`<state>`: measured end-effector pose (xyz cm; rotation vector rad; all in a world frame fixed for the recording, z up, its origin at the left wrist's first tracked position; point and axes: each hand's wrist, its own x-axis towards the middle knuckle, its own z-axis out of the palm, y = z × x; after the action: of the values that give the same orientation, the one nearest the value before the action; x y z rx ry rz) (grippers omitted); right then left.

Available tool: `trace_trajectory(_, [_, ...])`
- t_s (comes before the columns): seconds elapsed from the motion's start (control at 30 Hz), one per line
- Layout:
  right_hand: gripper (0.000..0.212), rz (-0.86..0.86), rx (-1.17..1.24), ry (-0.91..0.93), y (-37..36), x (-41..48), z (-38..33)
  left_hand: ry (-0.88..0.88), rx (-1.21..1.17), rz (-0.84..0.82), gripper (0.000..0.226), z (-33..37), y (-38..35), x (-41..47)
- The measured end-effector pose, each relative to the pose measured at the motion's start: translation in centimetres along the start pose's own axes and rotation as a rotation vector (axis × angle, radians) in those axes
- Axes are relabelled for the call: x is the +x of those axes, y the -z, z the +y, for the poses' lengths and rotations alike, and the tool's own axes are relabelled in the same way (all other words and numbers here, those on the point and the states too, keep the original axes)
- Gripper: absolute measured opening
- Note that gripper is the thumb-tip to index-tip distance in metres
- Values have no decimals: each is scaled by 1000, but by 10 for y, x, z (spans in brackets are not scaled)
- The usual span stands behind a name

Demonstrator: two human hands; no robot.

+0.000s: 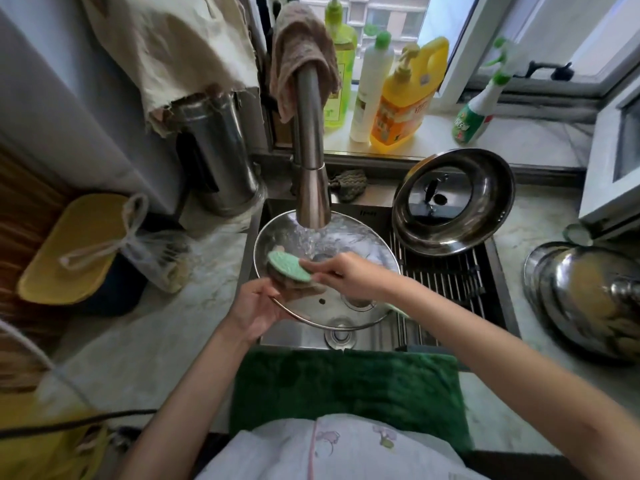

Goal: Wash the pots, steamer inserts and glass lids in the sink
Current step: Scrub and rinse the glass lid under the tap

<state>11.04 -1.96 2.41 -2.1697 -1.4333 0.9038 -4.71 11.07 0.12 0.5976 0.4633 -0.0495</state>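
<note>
Hands: left hand (258, 308) grips glass lid (346, 244) rim; right hand (341, 273) pinches green sponge (289, 266); lid knob hidden

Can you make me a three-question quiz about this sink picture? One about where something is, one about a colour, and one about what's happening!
1. Where is the glass lid?
A. On the windowsill
B. Over the sink, under the tap
C. On the green towel

2. What colour is the scrubbing pad?
A. Green
B. Red
C. Blue

3. What is the tap doing?
A. Turned off
B. Running water
C. Wrapped in a bag

Answers:
1. B: the left hand holds the lid's rim above the basin.
2. A: the right hand pinches a green pad.
3. B: water streams onto the lid.
</note>
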Motion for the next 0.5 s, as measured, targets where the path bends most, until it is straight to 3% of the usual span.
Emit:
trace_trajectory(0.07, [39,-27,-70,-20,10,-13,16,-28,-40,16,121,2,9,-2])
trace_trajectory(0.17, [40,176,-213,-185,16,5,37,-58,-21,-27,121,2,5,-1])
trace_trajectory(0.23, [40,223,-148,-171,1,18,24,-48,1,-27,120,0,1,5])
trace_trajectory(0.4, [39,41,-73,65,-16,-21,-3,-31,-17,73,137,4,14,3])
trace_trajectory(0.5, [37,53,-167,-82,0,-23,34,-82,-6,13,126,6,17,-1])
